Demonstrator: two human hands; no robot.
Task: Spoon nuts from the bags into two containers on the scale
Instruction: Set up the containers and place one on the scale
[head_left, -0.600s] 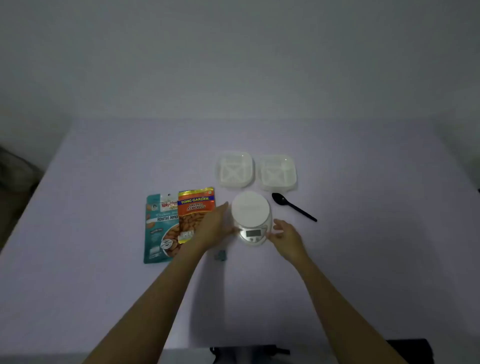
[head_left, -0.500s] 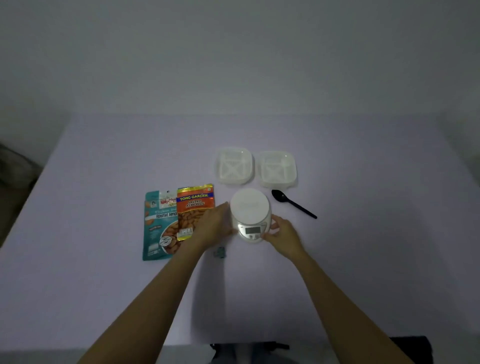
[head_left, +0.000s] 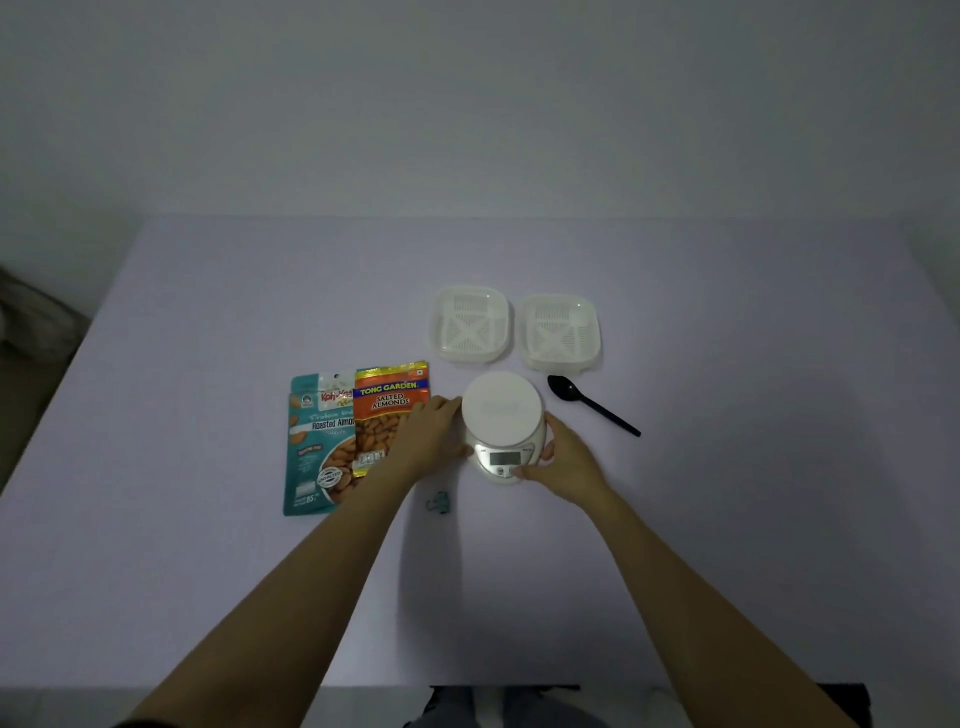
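A small white kitchen scale (head_left: 503, 410) stands mid-table, its round platform bare and its display facing me. My left hand (head_left: 434, 434) presses against its left side. My right hand (head_left: 563, 460) cups its right side, with the thumb on the front panel beside the display. Two empty white square containers (head_left: 470, 325) (head_left: 558, 332) sit side by side just behind the scale. A black plastic spoon (head_left: 592, 405) lies to the scale's right. To the left lie two almond bags, a teal one (head_left: 317, 447) and an orange one (head_left: 389, 410) partly over it, my left hand covering the orange bag's lower right.
A small teal binder clip (head_left: 439, 503) lies on the pale lilac table (head_left: 208, 571) just in front of my left wrist. The table's near edge runs along the bottom, with dark floor below. A plain wall stands behind the table.
Both hands stay on the scale's sides. My right thumb has come onto the scale's front panel. The camera view shifted slightly downward.
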